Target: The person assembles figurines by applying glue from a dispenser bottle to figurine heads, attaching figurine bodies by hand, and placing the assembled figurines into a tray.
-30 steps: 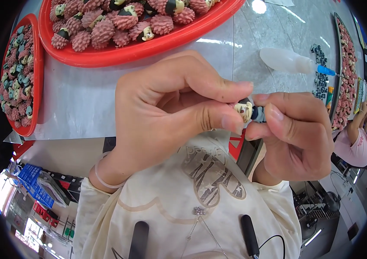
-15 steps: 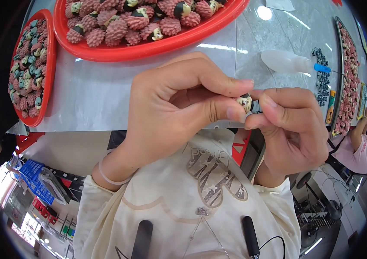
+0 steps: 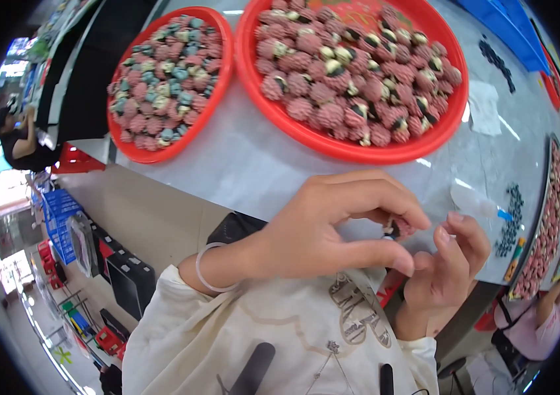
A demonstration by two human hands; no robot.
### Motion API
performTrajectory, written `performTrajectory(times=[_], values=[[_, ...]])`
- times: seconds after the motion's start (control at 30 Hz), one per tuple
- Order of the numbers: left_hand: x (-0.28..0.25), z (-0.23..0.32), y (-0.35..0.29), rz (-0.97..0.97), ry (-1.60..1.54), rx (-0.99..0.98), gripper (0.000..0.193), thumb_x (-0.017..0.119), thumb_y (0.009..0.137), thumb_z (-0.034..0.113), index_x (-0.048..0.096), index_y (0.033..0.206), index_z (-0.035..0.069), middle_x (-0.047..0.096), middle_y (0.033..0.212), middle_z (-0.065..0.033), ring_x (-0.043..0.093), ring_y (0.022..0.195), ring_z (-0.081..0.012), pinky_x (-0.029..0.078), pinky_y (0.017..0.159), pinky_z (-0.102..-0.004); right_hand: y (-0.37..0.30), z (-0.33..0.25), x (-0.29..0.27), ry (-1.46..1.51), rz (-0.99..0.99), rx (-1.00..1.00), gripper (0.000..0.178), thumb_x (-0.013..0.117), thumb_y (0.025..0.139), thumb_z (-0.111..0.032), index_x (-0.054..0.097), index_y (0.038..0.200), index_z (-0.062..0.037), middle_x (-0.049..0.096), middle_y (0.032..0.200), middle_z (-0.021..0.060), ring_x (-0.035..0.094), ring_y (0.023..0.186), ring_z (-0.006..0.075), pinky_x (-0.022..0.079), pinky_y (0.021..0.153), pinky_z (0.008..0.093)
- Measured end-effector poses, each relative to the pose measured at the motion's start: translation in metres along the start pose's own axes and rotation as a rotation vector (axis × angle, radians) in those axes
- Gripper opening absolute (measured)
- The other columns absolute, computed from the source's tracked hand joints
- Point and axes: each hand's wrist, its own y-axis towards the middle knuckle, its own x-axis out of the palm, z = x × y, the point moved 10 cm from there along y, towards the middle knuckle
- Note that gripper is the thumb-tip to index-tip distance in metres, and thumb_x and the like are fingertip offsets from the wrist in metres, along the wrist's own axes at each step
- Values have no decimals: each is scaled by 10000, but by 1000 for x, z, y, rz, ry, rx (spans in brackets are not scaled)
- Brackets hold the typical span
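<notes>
My left hand (image 3: 326,227) is curled around a small figurine (image 3: 400,228), pink and knobbly with dark and cream parts. Its fingers partly hide the piece. Close beside it is my right hand (image 3: 448,266), fingers bent and apart, with no object visible between them. Beyond both hands, a large red round tray (image 3: 352,153) holds many similar pink, black and cream figurines (image 3: 332,115). To its left, a smaller red tray (image 3: 140,153) is filled with pink and blue-grey pieces (image 3: 168,82).
A white squeeze bottle (image 3: 474,201) with a blue tip lies on the grey table, near small dark parts (image 3: 511,224). Farther right stands a dark-rimmed tray (image 3: 546,224) of pink pieces. A blue bin (image 3: 507,33) sits at the back. People are at both sides.
The view has swung left, bringing more of both red trays into sight. My right hand has come away from the figurine, which stays in my left hand.
</notes>
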Motion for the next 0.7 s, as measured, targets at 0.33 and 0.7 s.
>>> performTrajectory(times=[0.33, 0.7], values=[[-143, 98, -50, 487, 1744, 342, 191, 664, 688, 67, 619, 873, 48, 591, 916, -67, 569, 820, -201, 442, 690, -289, -2, 20, 5, 35, -66, 149, 268, 533, 852, -250, 567, 935, 3, 527, 897, 142, 500, 768, 191, 419, 626, 259], [-200, 104, -41, 711, 1502, 19, 273, 524, 808, 233, 557, 1036, 85, 546, 1055, -91, 530, 974, -255, 400, 842, -318, 1, 17, 11, 53, -73, 183, 115, 509, 823, -15, 569, 899, 48, 534, 847, 134, 496, 685, 153, 412, 583, 219]])
